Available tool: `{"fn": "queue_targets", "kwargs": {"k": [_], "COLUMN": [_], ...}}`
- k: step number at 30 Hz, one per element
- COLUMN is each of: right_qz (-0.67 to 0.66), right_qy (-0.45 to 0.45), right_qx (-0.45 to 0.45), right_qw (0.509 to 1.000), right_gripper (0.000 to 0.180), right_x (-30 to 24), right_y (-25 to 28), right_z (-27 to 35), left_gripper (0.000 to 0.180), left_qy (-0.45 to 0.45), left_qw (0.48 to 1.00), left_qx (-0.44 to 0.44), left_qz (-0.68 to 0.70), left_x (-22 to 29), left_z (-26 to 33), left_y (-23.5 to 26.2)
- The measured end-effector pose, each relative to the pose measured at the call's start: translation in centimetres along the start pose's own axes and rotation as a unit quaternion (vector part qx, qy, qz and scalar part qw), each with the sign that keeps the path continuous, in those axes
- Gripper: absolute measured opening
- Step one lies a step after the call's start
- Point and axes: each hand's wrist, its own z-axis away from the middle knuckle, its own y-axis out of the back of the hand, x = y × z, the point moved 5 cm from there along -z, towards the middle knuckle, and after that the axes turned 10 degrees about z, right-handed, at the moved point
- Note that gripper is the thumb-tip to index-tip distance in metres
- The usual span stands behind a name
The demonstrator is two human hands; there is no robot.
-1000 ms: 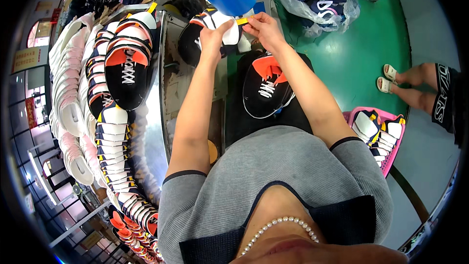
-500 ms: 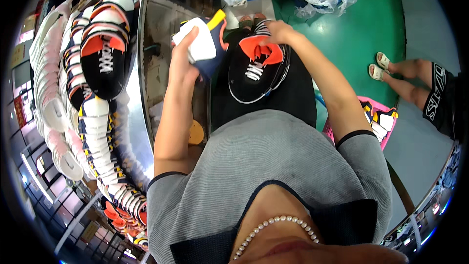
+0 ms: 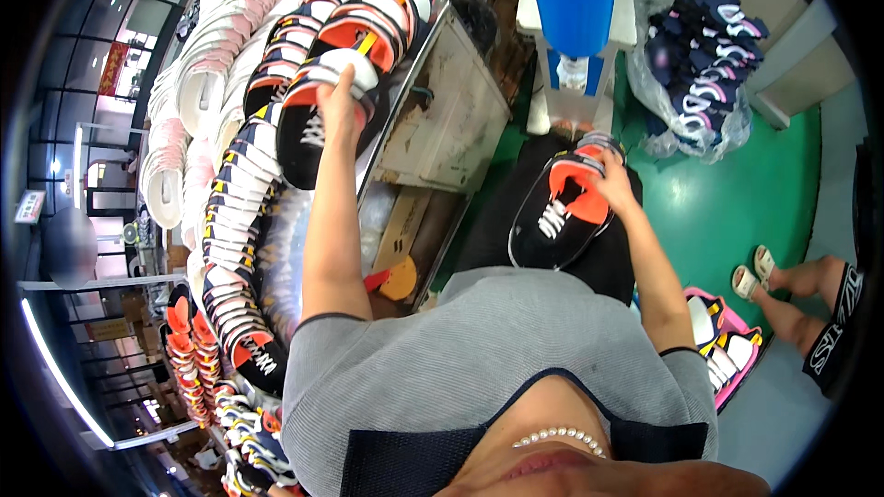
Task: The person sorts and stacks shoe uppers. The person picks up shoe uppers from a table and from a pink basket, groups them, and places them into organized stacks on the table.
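My left hand [image 3: 342,110] reaches over to the metal table. Its thumb lies over the white heel of a shoe upper [image 3: 296,143] with a black toe, coral lining and a yellow pull tab. That upper lies against the front of a row of nested shoe uppers [image 3: 364,32]. On my lap is another black shoe upper [image 3: 551,225] with coral lining and white laces, its toe toward me. My right hand [image 3: 612,182] grips it at the collar, fingertips over the coral lining; part of its grip is hidden.
A blue-topped machine [image 3: 571,0] stands beyond my knees. Clear bags of dark pieces [image 3: 704,83] lie on the green floor. At my right sits a pink basket [image 3: 726,387] of uppers, near another person's legs [image 3: 783,299]. Long rows of white uppers [image 3: 198,101] line the left.
My left hand has carried the shoe upper from above my lap to the row on the table at left. The right hand stays on the upper on my lap. The view has turned leftward.
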Motion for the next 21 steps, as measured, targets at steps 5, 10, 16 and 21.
{"fn": "queue_targets", "kwargs": {"k": [5,10,16,21], "right_qz": [-0.074,-0.14,-0.301,-0.323], "right_qy": [0.017,-0.003,-0.057,0.001], "right_qx": [0.114,0.153,0.102,0.092], "right_qw": [0.991,0.978,0.946,0.942], "right_gripper": [0.039,0.054,0.082,0.097], "right_x": [-3.7,-4.2,-2.2,-5.0], "right_y": [3.6,3.4,4.8,4.0], "right_z": [0.2,0.9,3.2,1.9], "left_gripper": [0.04,0.027,0.033,0.042], "left_qy": [0.008,0.047,-0.162,0.249], "left_qw": [0.998,0.974,0.974,0.897], "left_qx": [-0.061,0.003,-0.006,-0.361], "left_qz": [0.007,-0.22,-0.156,0.065], "left_x": [-1.7,0.3,6.0,-2.8], "left_z": [-5.0,0.7,13.7,25.0], "left_y": [-3.2,-3.4,-7.4,-16.5]}}
